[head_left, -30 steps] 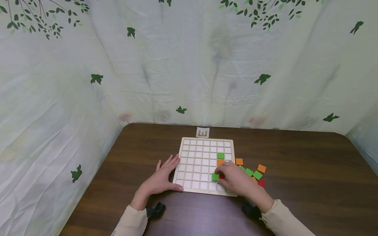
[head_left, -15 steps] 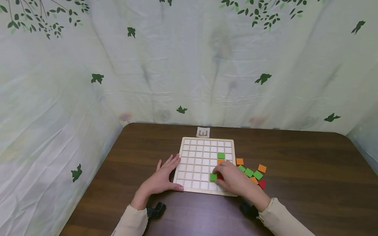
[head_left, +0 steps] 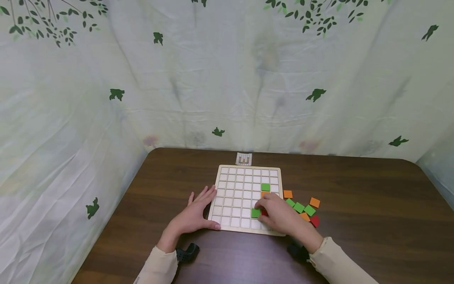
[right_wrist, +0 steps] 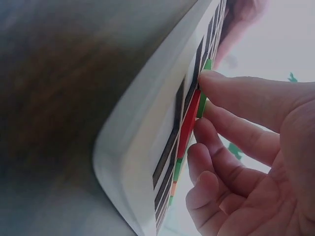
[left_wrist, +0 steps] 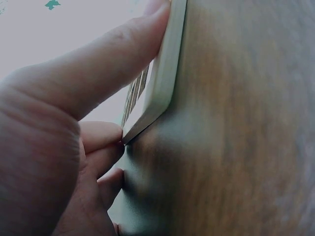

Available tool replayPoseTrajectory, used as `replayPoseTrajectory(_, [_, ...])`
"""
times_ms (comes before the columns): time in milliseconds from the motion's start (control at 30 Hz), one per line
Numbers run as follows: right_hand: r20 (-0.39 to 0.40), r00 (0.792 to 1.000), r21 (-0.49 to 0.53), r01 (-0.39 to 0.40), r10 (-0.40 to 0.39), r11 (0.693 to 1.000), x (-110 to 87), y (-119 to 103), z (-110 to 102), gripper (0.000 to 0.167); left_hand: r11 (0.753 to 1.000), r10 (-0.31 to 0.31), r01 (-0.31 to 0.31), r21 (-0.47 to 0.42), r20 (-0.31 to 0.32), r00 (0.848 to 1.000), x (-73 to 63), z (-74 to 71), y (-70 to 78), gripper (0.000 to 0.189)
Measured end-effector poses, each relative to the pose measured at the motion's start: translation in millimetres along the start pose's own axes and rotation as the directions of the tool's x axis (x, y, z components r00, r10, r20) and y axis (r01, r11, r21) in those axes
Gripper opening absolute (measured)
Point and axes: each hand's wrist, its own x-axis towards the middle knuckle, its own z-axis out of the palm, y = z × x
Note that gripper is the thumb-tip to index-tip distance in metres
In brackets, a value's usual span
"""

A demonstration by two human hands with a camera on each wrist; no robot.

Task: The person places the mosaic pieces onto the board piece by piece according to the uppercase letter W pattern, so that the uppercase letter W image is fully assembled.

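The white gridded board with a wooden rim lies on the table in the head view. My left hand rests along its left side, fingers straight and spread, with the thumb on the front left corner; the left wrist view shows the thumb against the rim. My right hand pinches a green square tile between thumb and index finger at the board's surface. Beside that tile sits a red tile, partly hidden from the head view by the fingers. Farther up the board are another green tile and an orange tile.
Right of the board lie several loose tiles, among them an orange one, a green one and a red one. A small card with a coloured pattern lies behind the board. A printed curtain hangs beyond the table.
My right hand and the green tile have shifted slightly left, mostly in the first half second. The left hand keeps its place on the board.
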Motion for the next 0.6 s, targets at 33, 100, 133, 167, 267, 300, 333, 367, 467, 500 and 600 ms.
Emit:
replayPoseTrajectory(33, [-0.002,1.000,0.001,0.000,0.000,1.000,-0.3,0,0,0.021,1.000,0.001,-0.001,0.000,-0.001,1.000,0.0,0.3,-0.1,0.113])
replayPoseTrajectory(100, [-0.005,1.000,0.005,0.000,0.000,1.000,-0.8,1,1,0.021,1.000,0.003,-0.003,-0.003,-0.002,1.000,0.1,0.8,-0.3,0.113])
replayPoseTrajectory(133, [-0.007,1.000,0.006,-0.001,0.001,1.000,-1.0,2,1,0.022,1.000,0.004,-0.004,-0.005,-0.003,1.000,0.1,1.0,-0.5,0.113])
replayPoseTrajectory(167, [-0.010,1.000,0.010,-0.003,0.003,1.000,-1.2,2,1,0.022,1.000,0.006,-0.006,-0.006,-0.004,1.000,0.1,1.0,-0.6,0.113])
replayPoseTrajectory(267, [-0.020,1.000,0.029,-0.013,0.014,0.999,-2.4,4,2,0.023,1.000,0.005,-0.005,-0.007,-0.003,1.000,0.3,1.3,-0.1,0.113])
replayPoseTrajectory(300, [-0.026,0.999,0.042,-0.021,0.022,0.999,-2.9,5,2,0.023,1.000,0.004,-0.004,-0.007,-0.003,1.000,0.3,1.4,0.0,0.113])
replayPoseTrajectory(333, [-0.031,0.999,0.055,-0.033,0.034,0.998,-3.5,6,1,0.023,1.000,0.004,-0.004,-0.007,-0.002,1.000,0.4,1.5,0.1,0.113])
replayPoseTrajectory(367, [-0.036,0.998,0.072,-0.045,0.047,0.996,-4.3,6,1,0.024,1.000,0.003,-0.003,-0.007,-0.002,1.000,0.4,1.5,0.0,0.113])
replayPoseTrajectory(467, [-0.045,0.995,0.128,-0.084,0.090,0.988,-8.2,10,-4,0.024,1.000,0.000,0.000,-0.007,-0.002,1.000,0.7,1.8,-0.5,0.113])
replayPoseTrajectory(500, [-0.047,0.994,0.139,-0.093,0.101,0.986,-10.0,11,-5,0.025,1.000,-0.001,0.001,-0.005,-0.002,1.000,0.9,1.9,-0.8,0.113])
replayPoseTrajectory(600, [-0.060,0.992,0.159,-0.096,0.107,0.983,-16.6,16,-10,0.025,1.000,-0.003,0.003,0.001,-0.002,1.000,1.3,2.1,-1.5,0.113])
